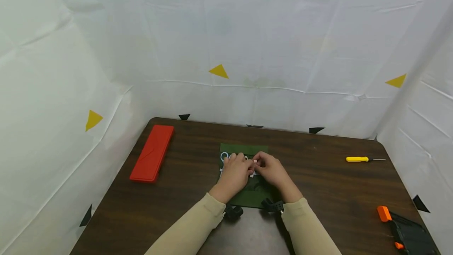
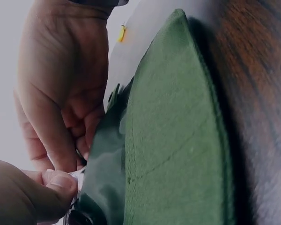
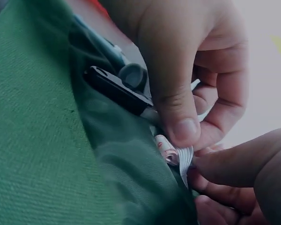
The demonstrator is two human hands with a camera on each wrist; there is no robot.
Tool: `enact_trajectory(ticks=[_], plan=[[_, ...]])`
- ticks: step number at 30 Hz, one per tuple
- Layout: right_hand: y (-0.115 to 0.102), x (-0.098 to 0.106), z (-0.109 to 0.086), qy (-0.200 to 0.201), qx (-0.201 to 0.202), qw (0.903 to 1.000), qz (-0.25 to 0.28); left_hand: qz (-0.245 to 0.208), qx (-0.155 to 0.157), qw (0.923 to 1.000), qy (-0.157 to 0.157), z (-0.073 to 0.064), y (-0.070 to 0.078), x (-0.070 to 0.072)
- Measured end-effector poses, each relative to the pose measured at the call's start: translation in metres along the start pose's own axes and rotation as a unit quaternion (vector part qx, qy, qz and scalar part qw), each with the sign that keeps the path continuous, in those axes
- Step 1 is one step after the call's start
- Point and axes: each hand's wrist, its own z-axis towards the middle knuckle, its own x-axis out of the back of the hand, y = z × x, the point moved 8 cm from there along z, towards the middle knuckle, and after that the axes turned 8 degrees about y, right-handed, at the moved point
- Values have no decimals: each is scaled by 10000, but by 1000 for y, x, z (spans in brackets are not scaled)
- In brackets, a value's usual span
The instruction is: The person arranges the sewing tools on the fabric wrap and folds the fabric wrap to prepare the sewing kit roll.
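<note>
A green fabric tool pouch lies unfolded on the table, with a white elastic band across it. My left hand pinches the band near a small white roll with red print; its thumb presses there. From the other side my right hand pinches at the roll, whose far end is mostly hidden by fingers. Light-blue scissor handles show beside my left hand. A black-handled tool sits in the pouch in the right wrist view.
On the brown table a red case lies at the left. A yellow screwdriver lies at the right, and a black-and-orange tool is at the near right edge. White sheets hang around the table.
</note>
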Motion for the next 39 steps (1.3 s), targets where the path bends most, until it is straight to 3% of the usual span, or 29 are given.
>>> enact_trajectory(ticks=[8,14,19,27,32,39], plan=[[3,-2,-1,-362,-178,9989,239,56,124,9998,-170,0,-2,-7],[9,0,-2,-366,-654,9956,557,-99,193,9997,-127,0,-3,-5],[7,1,-2,-422,-644,9951,615,-109,172,9997,-112,1,-2,-5],[5,-5,-2,-391,-452,9981,175,48,191,9997,-135,0,-3,-9],[6,-6,-2,-415,-718,9964,162,62,142,9998,-128,0,-2,-8],[6,-9,-4,-508,-749,9958,129,-113,128,9997,-177,-1,-2,-2]])
